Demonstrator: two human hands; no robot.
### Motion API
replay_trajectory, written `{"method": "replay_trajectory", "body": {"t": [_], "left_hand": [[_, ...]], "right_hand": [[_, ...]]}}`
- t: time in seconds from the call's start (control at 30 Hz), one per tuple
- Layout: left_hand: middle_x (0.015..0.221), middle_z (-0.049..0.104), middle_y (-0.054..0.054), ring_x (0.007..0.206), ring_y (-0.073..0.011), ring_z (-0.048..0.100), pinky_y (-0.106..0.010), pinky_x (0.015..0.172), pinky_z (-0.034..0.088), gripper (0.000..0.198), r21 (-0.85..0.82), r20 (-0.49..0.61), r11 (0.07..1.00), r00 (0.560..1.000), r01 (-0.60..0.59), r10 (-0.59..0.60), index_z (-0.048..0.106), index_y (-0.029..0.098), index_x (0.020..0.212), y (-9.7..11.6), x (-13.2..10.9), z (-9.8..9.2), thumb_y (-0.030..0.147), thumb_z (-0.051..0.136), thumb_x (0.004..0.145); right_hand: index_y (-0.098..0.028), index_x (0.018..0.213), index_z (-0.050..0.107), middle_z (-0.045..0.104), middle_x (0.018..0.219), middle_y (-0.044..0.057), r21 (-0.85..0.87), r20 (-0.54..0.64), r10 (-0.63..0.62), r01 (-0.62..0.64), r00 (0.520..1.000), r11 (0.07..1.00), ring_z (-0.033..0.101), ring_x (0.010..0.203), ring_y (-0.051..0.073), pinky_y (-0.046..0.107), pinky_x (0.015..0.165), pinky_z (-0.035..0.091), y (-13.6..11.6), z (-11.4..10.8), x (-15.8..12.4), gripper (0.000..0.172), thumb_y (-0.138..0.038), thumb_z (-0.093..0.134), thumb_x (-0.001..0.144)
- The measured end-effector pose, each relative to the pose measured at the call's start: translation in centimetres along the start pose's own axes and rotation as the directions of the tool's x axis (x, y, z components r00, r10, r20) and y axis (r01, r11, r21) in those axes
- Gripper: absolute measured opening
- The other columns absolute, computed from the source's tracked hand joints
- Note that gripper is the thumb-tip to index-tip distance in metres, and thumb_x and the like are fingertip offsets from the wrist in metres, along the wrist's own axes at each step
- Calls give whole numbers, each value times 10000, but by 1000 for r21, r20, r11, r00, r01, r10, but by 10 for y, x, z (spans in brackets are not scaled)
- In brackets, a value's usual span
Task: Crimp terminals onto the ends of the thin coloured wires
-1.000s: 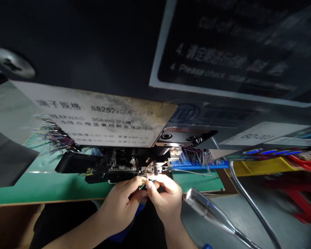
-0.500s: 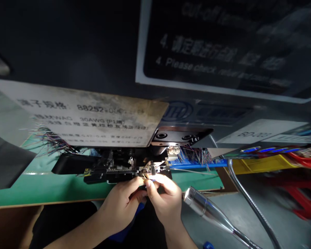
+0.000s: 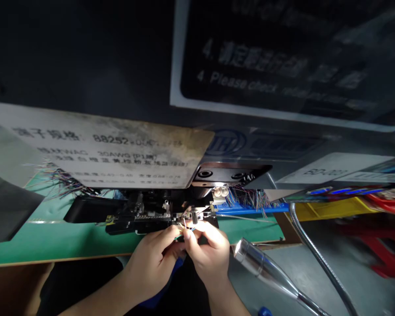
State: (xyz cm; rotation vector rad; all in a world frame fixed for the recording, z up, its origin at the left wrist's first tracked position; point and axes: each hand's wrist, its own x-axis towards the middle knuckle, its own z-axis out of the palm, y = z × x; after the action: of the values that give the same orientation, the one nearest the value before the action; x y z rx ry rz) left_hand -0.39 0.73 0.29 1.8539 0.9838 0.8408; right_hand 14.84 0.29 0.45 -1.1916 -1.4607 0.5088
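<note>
My left hand (image 3: 154, 259) and my right hand (image 3: 209, 252) meet in front of a dark crimping machine (image 3: 158, 208). Both pinch thin coloured wires (image 3: 186, 230) between thumb and fingertips, right at the machine's small metal tooling (image 3: 191, 216). The wire ends are tiny and partly hidden by my fingers. A worn paper label (image 3: 112, 151) with printed text hangs on the machine just above.
A green mat (image 3: 52, 241) covers the bench. Bundles of coloured wires lie at the left (image 3: 62, 182) and behind the machine at the right (image 3: 250, 197), on a blue tray (image 3: 250, 208). A metal gooseneck lamp (image 3: 263, 270) juts in at lower right. Yellow (image 3: 335, 208) and red bins (image 3: 388, 204) stand far right.
The view has shifted slightly. My fingertips have shuffled the wires a little at the tooling; both hands stay in the same place.
</note>
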Motion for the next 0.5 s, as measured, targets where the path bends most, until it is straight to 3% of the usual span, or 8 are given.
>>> {"method": "replay_trajectory", "body": {"t": [0.13,0.33,0.5], "left_hand": [[817,651,45,769,-122,640,-201,732,473,135,36,-26,999,1000,5,-4,543,242,918,1,1,0,128,474,935],[952,698,11,839,-138,664,-214,764,488,162,41,-1,999,1000,4,-4,572,243,988,0,1,-2,143,452,946],[896,694,8,808,-154,665,-227,730,490,128,66,7,998,1000,4,-5,573,239,966,-1,1,-2,160,475,941]], "right_hand": [[-189,844,715,518,517,-49,-13,-21,-1,1,1000,1000,488,446,114,239,460,430,0,2,1,70,-201,645,851],[-174,838,696,500,516,-59,-13,-29,29,-29,999,999,479,439,106,235,464,426,0,1,-2,37,-193,664,831],[-172,814,693,466,483,-67,18,33,65,-66,997,998,431,413,99,232,437,410,-4,-1,1,46,-194,655,825]]}}
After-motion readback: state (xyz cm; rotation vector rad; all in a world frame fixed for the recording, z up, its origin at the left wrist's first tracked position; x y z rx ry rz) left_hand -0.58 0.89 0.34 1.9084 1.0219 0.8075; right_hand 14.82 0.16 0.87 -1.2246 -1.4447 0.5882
